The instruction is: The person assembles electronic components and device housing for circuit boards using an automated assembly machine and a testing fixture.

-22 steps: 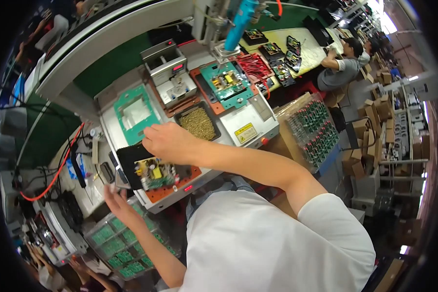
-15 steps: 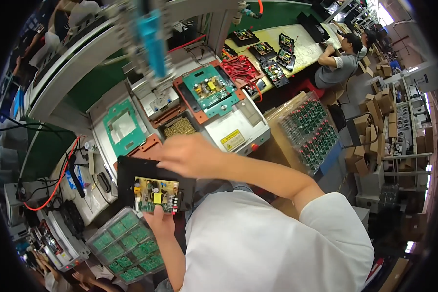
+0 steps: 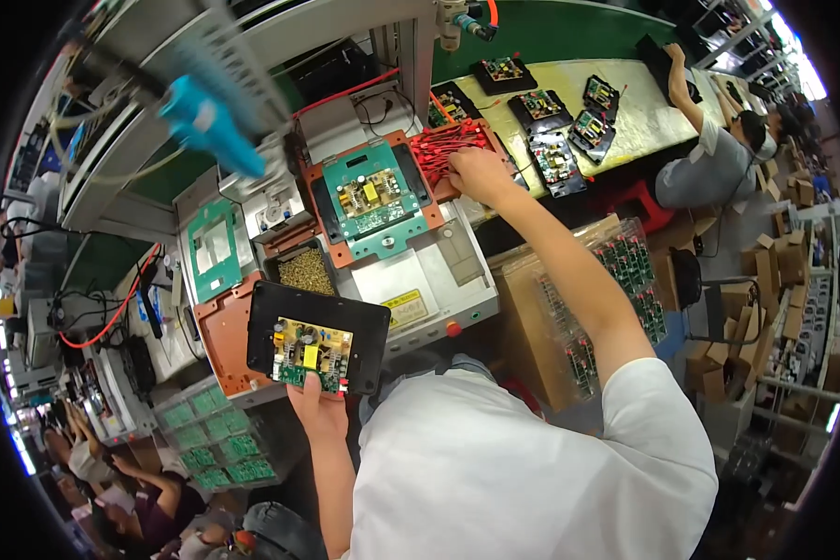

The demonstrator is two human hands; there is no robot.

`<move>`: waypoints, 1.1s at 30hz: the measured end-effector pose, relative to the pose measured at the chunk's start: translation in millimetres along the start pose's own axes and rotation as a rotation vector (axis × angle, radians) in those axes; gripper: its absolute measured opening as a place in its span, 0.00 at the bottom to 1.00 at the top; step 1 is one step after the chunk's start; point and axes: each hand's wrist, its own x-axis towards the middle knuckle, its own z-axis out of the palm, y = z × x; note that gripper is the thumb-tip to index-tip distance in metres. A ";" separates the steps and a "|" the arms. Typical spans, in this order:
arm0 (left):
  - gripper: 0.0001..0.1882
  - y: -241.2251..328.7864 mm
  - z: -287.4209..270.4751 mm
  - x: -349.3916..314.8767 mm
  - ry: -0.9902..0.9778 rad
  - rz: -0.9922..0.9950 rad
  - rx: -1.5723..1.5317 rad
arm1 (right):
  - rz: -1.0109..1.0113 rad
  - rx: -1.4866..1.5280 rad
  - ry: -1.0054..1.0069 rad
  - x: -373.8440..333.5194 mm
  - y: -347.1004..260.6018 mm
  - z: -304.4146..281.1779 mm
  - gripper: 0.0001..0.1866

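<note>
My left hand (image 3: 319,415) grips the lower edge of a black plate (image 3: 366,327), its thumb lying on top by a circuit board (image 3: 313,353). That board carries a yellow transformer and several dark capacitors, and it sits on the plate. Stretched out to the right, my right hand (image 3: 481,175) has its fingers bent down at the edge of a pile of red cables (image 3: 446,145). The fingers look closed on a red cable, though their tips are partly hidden. Left of this hand, another board (image 3: 371,193) rests in a green fixture (image 3: 387,245) on an orange base.
A bin of brass-coloured screws (image 3: 306,271) lies beyond the black plate. A blue tool (image 3: 210,126) hangs at upper left. Boards on black plates (image 3: 555,159) line the yellow-topped bench (image 3: 630,131), where a co-worker (image 3: 714,177) sits. Trays of boards (image 3: 616,289) stand at right.
My right hand has left the black plate and reached right to the red cables. The left hand still holds the plate, now fully in sight. The blue tool appears farther left in the view.
</note>
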 end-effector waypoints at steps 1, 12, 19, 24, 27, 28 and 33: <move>0.33 0.0 4.9 -0.6 0.003 0.013 -0.006 | -0.010 0.093 -0.069 4.8 0.7 -11.2 0.08; 0.33 -5.6 42.7 24.0 0.038 -0.008 -0.050 | 0.218 0.749 -0.603 8.0 8.1 -52.2 0.41; 0.31 -7.1 61.7 25.3 -0.012 -0.032 -0.002 | 0.113 0.893 -0.149 -43.4 -4.4 -58.3 0.15; 0.26 -16.9 73.3 26.3 -0.026 -0.040 -0.062 | 0.378 1.184 -0.145 -100.1 -90.6 -107.8 0.11; 0.25 -11.7 80.2 24.2 -0.032 -0.022 0.019 | 0.365 1.429 -0.194 -105.5 -127.4 -113.2 0.10; 0.25 -9.3 81.0 23.3 -0.039 -0.028 0.020 | 0.373 1.428 -0.186 -106.5 -136.2 -114.8 0.10; 0.24 -7.8 83.5 19.5 0.024 0.094 0.290 | 0.109 0.955 0.035 -106.6 -176.7 -133.9 0.08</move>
